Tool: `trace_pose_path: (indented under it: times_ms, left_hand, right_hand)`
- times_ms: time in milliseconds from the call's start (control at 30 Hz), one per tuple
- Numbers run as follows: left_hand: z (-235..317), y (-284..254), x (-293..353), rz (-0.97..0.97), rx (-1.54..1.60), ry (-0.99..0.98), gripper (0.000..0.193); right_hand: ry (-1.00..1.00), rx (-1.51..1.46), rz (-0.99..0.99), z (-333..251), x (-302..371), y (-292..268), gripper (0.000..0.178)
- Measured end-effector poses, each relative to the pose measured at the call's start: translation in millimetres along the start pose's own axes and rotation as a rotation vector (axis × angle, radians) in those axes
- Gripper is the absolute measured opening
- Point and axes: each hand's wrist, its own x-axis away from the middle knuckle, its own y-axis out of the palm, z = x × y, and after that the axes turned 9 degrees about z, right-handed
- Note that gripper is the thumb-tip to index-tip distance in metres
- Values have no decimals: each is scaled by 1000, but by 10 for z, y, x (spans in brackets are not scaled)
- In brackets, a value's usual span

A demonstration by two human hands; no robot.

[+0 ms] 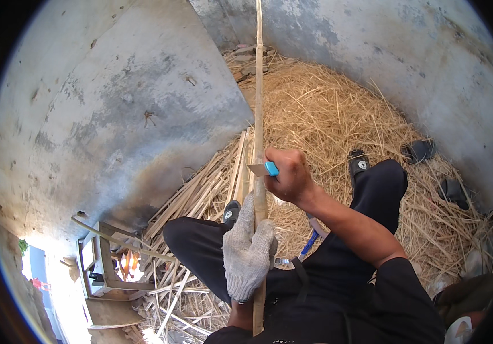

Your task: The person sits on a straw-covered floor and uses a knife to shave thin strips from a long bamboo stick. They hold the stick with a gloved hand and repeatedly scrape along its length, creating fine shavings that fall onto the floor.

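Note:
A long, pale bamboo strip runs upright through the middle of the view, from the top edge down to my lap. My left hand, in a grey knitted glove, is closed round its lower part, with thumb and fingers on either side. Farther up the strip, my bare right hand makes a fist round a blue-handled knife. The knife's short blade points left and lies across the bamboo. Most of the handle is hidden in my fist.
Straw-like shavings cover the floor ahead. Split bamboo strips lie piled at left, beside a wooden frame. Grey walls rise close by. A blue-handled tool lies between my legs; dark footwear sits at right.

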Motion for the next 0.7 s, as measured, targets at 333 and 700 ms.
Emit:
trace_pose_path:
  times_ms: [333, 700]
  left_hand:
    - [-146, 70, 297, -32, 49, 138, 57]
    - [80, 56, 178, 130, 52, 17, 50]
  right_hand:
    - [244, 400, 336, 946, -523, -182, 37]
    - [-13, -33, -60, 14, -142, -90, 26]
